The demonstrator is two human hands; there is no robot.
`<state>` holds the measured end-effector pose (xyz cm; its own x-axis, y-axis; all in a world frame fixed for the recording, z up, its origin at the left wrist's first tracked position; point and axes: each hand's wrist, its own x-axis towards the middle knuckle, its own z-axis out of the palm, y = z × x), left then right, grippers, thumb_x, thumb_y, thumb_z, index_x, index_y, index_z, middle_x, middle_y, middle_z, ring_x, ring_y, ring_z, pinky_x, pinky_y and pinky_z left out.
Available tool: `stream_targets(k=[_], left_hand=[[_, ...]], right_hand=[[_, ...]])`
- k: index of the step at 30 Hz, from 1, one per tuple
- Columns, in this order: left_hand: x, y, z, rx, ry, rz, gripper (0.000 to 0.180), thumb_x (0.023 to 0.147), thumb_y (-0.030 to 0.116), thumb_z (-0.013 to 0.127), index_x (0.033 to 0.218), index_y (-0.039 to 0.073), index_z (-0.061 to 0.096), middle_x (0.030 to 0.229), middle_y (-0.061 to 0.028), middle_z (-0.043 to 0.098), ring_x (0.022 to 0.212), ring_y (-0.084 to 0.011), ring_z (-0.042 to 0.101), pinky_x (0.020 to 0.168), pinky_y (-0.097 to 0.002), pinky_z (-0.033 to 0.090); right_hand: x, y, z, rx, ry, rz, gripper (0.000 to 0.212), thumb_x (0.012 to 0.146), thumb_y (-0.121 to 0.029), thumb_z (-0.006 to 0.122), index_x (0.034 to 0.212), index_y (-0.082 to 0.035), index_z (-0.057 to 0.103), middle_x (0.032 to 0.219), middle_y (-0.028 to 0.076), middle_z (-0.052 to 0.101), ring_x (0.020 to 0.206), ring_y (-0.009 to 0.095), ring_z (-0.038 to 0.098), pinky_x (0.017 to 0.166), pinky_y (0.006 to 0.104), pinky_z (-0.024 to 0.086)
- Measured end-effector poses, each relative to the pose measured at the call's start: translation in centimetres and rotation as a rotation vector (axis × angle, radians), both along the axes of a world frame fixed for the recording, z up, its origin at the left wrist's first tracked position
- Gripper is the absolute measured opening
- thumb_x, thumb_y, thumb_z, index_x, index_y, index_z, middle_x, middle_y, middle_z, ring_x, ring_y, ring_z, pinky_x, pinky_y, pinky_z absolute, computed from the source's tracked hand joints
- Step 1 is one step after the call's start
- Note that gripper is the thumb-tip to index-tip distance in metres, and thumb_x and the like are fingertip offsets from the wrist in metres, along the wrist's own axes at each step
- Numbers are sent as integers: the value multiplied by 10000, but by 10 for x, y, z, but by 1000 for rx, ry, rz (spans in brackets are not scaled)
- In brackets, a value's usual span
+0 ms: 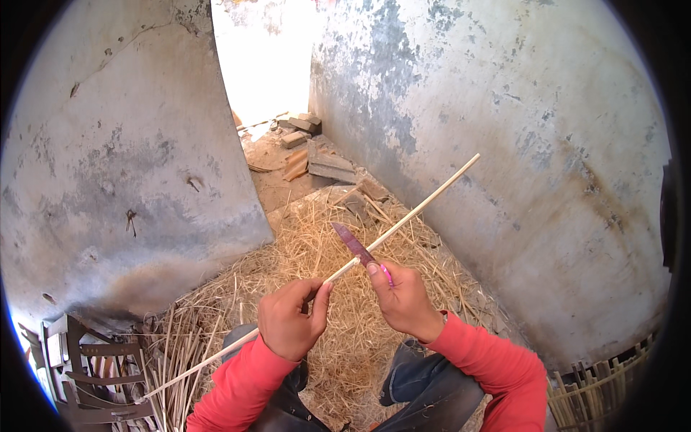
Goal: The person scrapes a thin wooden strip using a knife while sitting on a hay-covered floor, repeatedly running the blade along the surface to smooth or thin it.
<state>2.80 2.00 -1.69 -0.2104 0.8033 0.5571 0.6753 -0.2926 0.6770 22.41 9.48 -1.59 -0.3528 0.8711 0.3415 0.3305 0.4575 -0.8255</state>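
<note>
A long pale wooden stick (425, 204) runs slantwise from the lower left to the upper right in front of me. My left hand (294, 317) is closed round it, with thumb and fingers pinching near its middle. In my right hand (403, 299) is a knife (353, 243) with a dark reddish-brown blade, its tip pointing up and left. The blade crosses the stick just ahead of my left hand and touches it, where a small curl of wood shows. Something bright pink shows at the knife's handle, which my fingers mostly hide.
Pale shavings (317, 237) cover the floor between and beyond my knees. More thin sticks (191, 353) lie at the left, beside a dark wooden chair (108, 374). Bricks (331, 167) are heaped near the bright doorway. Worn walls (504, 144) stand on both sides; slatted wood (601, 385) is at lower right.
</note>
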Motion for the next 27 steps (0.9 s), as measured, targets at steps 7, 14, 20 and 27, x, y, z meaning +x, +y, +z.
stream_targets(k=[7, 14, 20, 27], left_hand=[[-1, -2, 1, -10, -7, 8, 91, 889, 102, 808, 921, 32, 759, 714, -103, 696, 526, -194, 636, 488, -315, 466], [0, -1, 1, -13, 0, 9, 90, 893, 96, 802, 908, 24, 751, 712, -108, 694, 532, -208, 641, 491, -318, 467], [0, -2, 5, -53, 14, 19, 52, 899, 41, 791, 908, 0, 760, 678, -95, 704, 552, -126, 655, 522, -262, 477], [3, 0, 3, -43, 26, -32, 76, 894, 53, 801, 925, -3, 759, 721, -106, 723, 569, -136, 663, 535, -269, 493]], right_hand=[[-1, -1, -1, -4, -1, 16, 398, 1080, -287, 584, 808, 4, 605, 562, 156, 490, 469, 216, 462, 480, 409, 373], [-2, -2, 3, -7, -12, 24, 409, 1085, -300, 568, 811, 3, 599, 586, 173, 501, 491, 258, 485, 507, 417, 391], [1, 1, 3, -104, 5, 51, 418, 1088, -311, 564, 802, -8, 596, 576, 116, 487, 504, 202, 470, 511, 398, 383], [13, 21, 20, -309, 384, -47, 354, 1041, -280, 672, 769, -60, 617, 653, -81, 515, 578, 34, 401, 515, 269, 314]])
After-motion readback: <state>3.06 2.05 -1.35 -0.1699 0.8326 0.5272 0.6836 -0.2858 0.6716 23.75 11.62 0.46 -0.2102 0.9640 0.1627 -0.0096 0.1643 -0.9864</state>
